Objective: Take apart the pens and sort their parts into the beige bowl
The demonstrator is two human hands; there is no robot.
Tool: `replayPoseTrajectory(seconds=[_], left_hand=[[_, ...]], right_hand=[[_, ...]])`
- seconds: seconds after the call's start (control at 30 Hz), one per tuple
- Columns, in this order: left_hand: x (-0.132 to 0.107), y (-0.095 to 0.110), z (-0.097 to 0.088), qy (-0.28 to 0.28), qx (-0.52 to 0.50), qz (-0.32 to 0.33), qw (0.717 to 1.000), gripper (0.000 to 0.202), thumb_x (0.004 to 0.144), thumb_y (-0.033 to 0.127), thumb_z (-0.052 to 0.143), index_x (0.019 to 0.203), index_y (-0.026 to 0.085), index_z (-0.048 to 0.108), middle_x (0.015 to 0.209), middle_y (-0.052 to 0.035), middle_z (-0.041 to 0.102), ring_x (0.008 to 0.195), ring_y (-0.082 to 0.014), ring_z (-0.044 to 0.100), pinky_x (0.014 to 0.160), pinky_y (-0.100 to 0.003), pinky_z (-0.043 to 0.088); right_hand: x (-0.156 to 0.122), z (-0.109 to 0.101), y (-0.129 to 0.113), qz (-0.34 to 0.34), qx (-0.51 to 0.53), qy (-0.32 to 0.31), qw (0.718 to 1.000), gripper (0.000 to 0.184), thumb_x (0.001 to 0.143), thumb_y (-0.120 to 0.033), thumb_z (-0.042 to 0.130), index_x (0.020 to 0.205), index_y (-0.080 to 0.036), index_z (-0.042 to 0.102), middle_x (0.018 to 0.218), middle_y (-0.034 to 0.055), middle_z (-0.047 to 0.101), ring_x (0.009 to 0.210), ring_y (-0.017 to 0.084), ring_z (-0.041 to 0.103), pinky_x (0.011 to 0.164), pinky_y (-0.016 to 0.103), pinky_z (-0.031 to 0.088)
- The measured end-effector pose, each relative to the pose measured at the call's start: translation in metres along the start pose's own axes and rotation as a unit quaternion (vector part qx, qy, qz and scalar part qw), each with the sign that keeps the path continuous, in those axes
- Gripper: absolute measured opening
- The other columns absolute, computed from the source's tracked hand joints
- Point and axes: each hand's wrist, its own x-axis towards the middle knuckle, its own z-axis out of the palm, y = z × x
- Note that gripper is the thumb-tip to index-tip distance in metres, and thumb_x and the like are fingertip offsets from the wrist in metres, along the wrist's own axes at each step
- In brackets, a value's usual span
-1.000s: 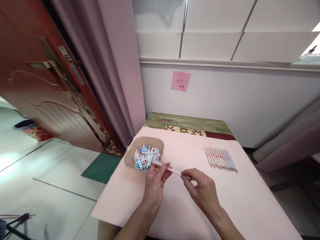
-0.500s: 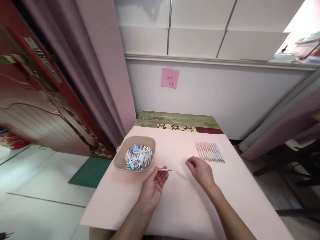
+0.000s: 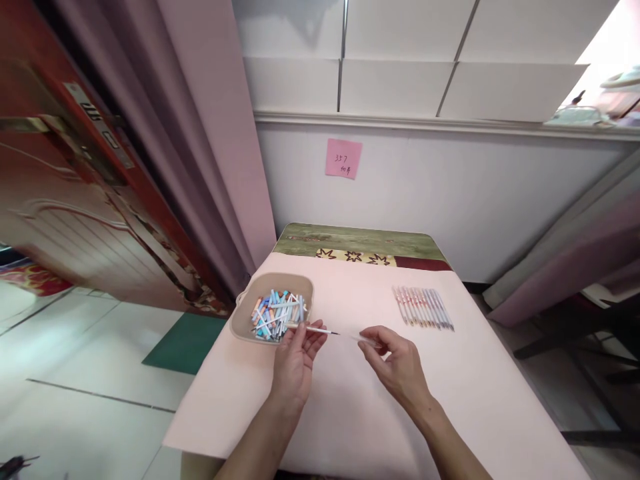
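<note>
My left hand (image 3: 296, 357) pinches a thin white pen refill (image 3: 317, 329) with a dark tip that points right. Facing that tip, a clear pen barrel (image 3: 361, 339) sits between the thumb and fingers of my right hand (image 3: 397, 360); a small gap parts it from the refill. Just left of my left hand stands a beige basket (image 3: 240, 327) with several blue, orange and white pen parts (image 3: 280, 313) heaped inside. To the right, several slim pens (image 3: 423, 308) lie side by side in a neat row.
A pale pink cover lies over the table (image 3: 360, 413), its patterned green far end (image 3: 350, 235) bare. Behind it, a pink note (image 3: 343, 159) is stuck to the wall. A wooden door (image 3: 90, 193) and a purple curtain (image 3: 200, 133) stand at the left.
My right hand has moved left and picked up the clear barrel that lay on the table. My left hand has shifted slightly left and up with the refill.
</note>
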Motion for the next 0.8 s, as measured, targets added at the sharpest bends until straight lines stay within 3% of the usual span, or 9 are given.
replayPoseTrajectory(seconds=[0.13, 0.63, 0.8], left_hand=[[-0.0001, 0.0004, -0.0003, -0.013, 0.015, 0.022, 1.0, 0.01, 0.083, 0.02, 0.064, 0.089, 0.013, 0.061, 0.088, -0.0117, 0.074, 0.079, -0.0179, 0.071, 0.076, -0.032, 0.058], [-0.0062, -0.0031, 0.0049, -0.022, 0.027, 0.011, 0.999, 0.016, 0.082, 0.024, 0.067, 0.091, 0.012, 0.061, 0.089, -0.0114, 0.074, 0.078, -0.0172, 0.07, 0.075, -0.03, 0.058], [-0.0086, -0.0055, 0.0063, -0.02, 0.033, 0.007, 0.999, 0.019, 0.079, 0.026, 0.07, 0.09, 0.013, 0.061, 0.088, -0.011, 0.074, 0.077, -0.0173, 0.071, 0.074, -0.03, 0.058]], right_hand=[[-0.0028, 0.0008, -0.012, -0.025, 0.021, 0.03, 0.999, 0.013, 0.082, -0.03, 0.058, 0.086, -0.021, 0.067, 0.077, 0.0021, 0.068, 0.06, 0.014, 0.06, 0.057, 0.023, 0.048], [-0.0065, 0.0044, -0.0088, -0.01, 0.02, 0.044, 0.999, 0.013, 0.081, -0.028, 0.058, 0.087, -0.021, 0.068, 0.077, 0.0019, 0.069, 0.06, 0.014, 0.062, 0.049, 0.021, 0.046], [-0.0071, 0.006, -0.0084, -0.013, 0.022, 0.044, 0.999, 0.013, 0.081, -0.029, 0.058, 0.086, -0.021, 0.068, 0.076, 0.0018, 0.069, 0.059, 0.014, 0.063, 0.054, 0.022, 0.05]])
